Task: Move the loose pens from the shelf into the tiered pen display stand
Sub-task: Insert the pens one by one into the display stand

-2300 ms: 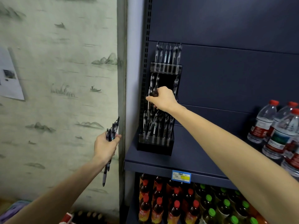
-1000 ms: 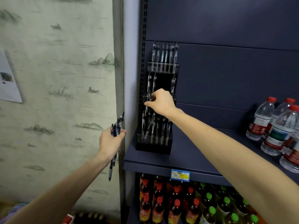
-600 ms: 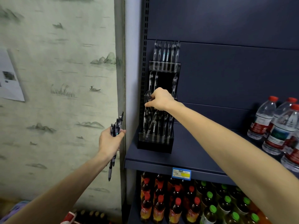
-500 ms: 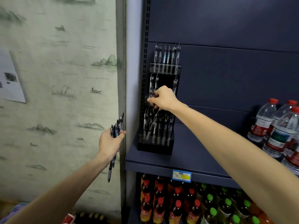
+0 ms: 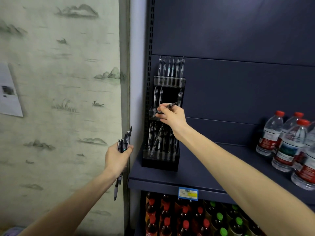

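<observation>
A black tiered pen display stand [image 5: 162, 163] stands at the left end of the dark blue shelf [image 5: 190, 178]. Pens fill its top and bottom tiers, and a few stand in the middle tier. My right hand [image 5: 172, 116] is at the middle tier and pinches a single pen [image 5: 167, 107], which lies nearly level with its tip pointing left at the tier's clear rail. My left hand [image 5: 117, 157] hovers left of the shelf edge and grips a bundle of pens [image 5: 123, 145] upright.
Water bottles with red caps [image 5: 289, 142] stand at the right end of the shelf. Drink bottles with red and green caps [image 5: 187, 220] fill the shelf below. A papered wall [image 5: 59, 99] lies to the left. A price tag [image 5: 188, 193] sits on the shelf's front edge.
My right hand has lifted a little at the middle tier, and a pen now shows tilted nearly level in its fingers. My left hand has barely moved with its bundle.
</observation>
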A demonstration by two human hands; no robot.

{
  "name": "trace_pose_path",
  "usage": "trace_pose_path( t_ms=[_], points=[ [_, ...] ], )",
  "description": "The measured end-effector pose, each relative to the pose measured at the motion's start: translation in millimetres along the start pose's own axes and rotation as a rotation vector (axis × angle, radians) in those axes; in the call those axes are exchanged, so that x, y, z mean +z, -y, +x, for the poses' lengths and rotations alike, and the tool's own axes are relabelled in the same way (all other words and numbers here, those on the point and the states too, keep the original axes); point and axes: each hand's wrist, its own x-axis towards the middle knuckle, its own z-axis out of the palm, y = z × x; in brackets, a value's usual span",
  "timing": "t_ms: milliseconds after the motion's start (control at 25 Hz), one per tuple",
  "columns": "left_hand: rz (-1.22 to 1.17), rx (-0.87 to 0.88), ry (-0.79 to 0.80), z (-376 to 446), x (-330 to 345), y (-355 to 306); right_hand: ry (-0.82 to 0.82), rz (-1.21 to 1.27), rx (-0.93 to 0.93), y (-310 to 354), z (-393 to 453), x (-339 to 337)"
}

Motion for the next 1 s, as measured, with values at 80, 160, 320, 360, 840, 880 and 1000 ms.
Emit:
trace_pose_path(
  t_ms=[80,160,320,360,840,880,1000],
  points=[
    [0.005,0.002,-0.003,-1,0,1,0.050,-0.005,0.015,-2,-2,4],
    [0.011,-0.005,-0.008,-2,-1,3,0.102,-0.045,0.020,-3,-6,12],
    [0.020,-0.006,-0.007,-5,-2,1,0.042,-0.151,-0.148,0,-3,15],
    [0.023,-0.005,-0.013,-5,-3,1,0.033,-0.207,-0.173,-1,-1,11],
    [0.037,-0.011,-0.028,-15,-5,0,0.299,-0.627,-0.352,-7,-17,22],
    [0.038,-0.011,-0.024,-16,-6,0,0.291,-0.631,-0.361,-6,-16,21],
    [0.033,-0.014,-0.024,-16,-13,2,0.208,-0.540,-0.346,-8,-9,12]
  ],
)
